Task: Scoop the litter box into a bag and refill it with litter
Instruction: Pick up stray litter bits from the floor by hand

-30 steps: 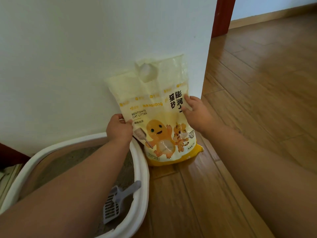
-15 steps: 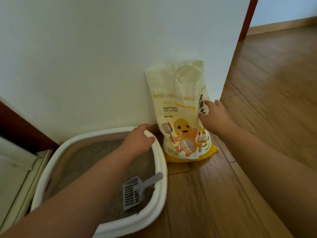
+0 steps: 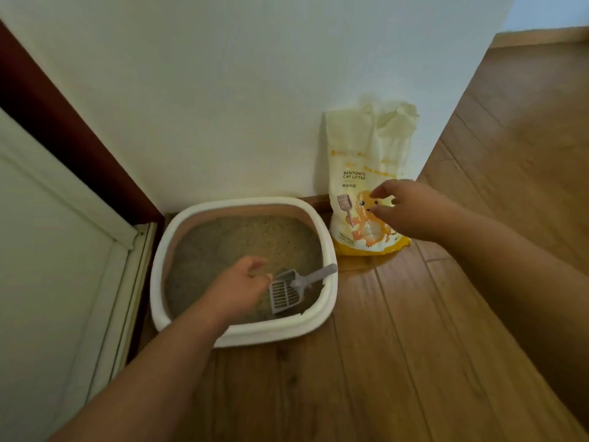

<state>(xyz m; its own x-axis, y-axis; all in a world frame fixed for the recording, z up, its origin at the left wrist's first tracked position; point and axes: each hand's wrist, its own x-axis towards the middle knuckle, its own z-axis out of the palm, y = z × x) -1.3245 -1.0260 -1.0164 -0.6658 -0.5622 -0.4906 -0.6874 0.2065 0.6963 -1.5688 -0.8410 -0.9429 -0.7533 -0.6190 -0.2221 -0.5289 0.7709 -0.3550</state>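
A white litter box filled with grey-brown litter sits on the wood floor against the wall. A grey slotted scoop lies in its right part, handle resting toward the right rim. My left hand hovers over the litter just left of the scoop, fingers loosely curled and holding nothing. A yellow and white bag of bentonite cat litter leans upright against the wall, right of the box. My right hand is in front of the bag's lower half with fingers spread, apart from it.
A white wall rises behind the box and the bag. A dark red door frame and a white door panel stand at the left. Wood floor stretches to the right and front.
My left hand left the bag and moved down over the litter beside the scoop. My right hand let go of the bag's side and opened. The view pulled back and left.
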